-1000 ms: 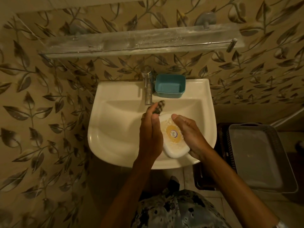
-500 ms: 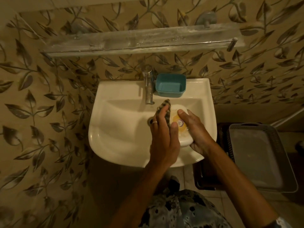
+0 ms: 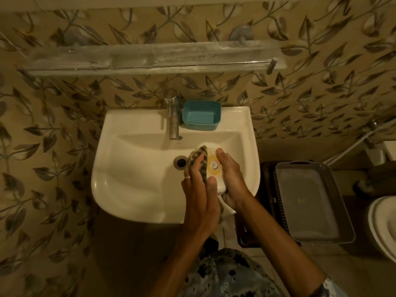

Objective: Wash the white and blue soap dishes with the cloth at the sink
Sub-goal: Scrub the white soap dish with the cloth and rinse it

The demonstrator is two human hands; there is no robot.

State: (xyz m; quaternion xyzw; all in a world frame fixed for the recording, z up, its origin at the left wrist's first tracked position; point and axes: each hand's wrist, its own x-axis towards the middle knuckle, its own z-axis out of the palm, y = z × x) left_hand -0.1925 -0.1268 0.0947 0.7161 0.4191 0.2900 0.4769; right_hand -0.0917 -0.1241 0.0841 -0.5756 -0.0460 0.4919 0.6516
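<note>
White soap dish (image 3: pixel 211 155) mostly under both hands; toilet (image 3: pixel 383 226) cut off at right edge

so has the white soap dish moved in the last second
Yes. The white soap dish has moved back toward the tap, its far end now nearer the spout; the blue dish stays put.

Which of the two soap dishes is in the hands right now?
The white soap dish, held over the basin by the right hand while the left hand presses the cloth on it. The blue soap dish sits untouched beside the tap.
</note>
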